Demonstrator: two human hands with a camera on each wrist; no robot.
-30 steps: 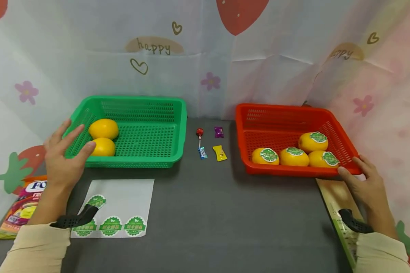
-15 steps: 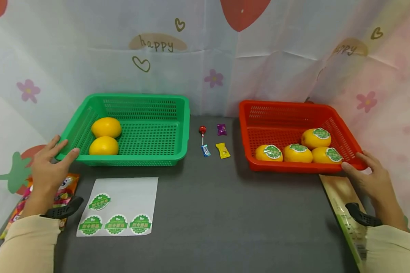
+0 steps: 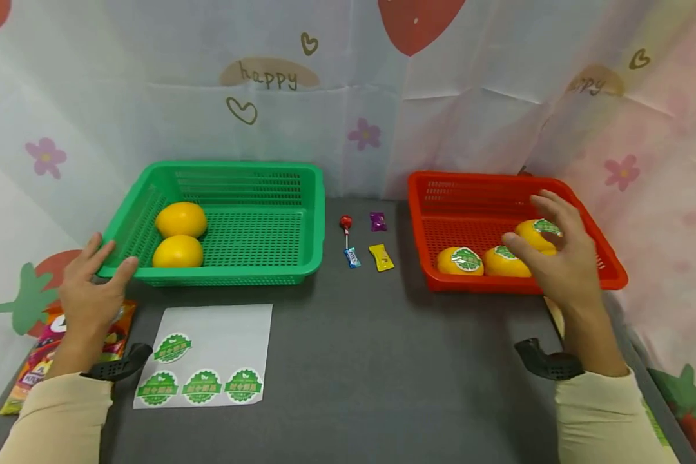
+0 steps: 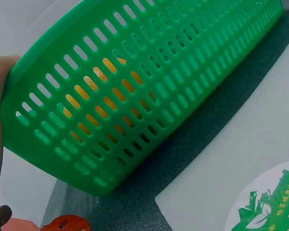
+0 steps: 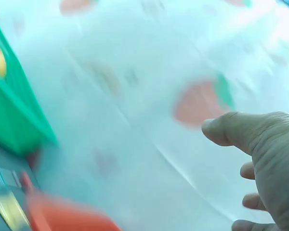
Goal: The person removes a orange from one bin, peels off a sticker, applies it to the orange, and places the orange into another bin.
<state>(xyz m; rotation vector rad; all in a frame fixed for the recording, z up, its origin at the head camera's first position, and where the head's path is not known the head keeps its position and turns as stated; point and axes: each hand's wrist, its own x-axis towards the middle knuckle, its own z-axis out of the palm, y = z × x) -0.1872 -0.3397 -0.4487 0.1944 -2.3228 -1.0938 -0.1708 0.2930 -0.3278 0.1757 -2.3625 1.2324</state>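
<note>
The right hand [image 3: 568,264] appears raised over the near right part of the red basket [image 3: 470,282], thumb and fingers spread wide, with nothing in its grasp; how high it is cannot be told. Seen from the head, one yellow fruit [image 3: 536,241] with a green sticker lies just beyond the gap between thumb and fingers, partly hidden by them, while two more stickered fruits [image 3: 460,261] sit to the left of the thumb along the basket's near side. The red basket's long axis runs left to right, across the line of the forearm. The right hand is clearly nearer to these fruits; the left hand [image 3: 93,296] is well apart, its thumb and fingers spread around the near left corner of the green basket [image 3: 238,277], touching its rim. That basket also lies lengthwise from left to right and holds two unstickered fruits [image 3: 180,219] toward its left end
</note>
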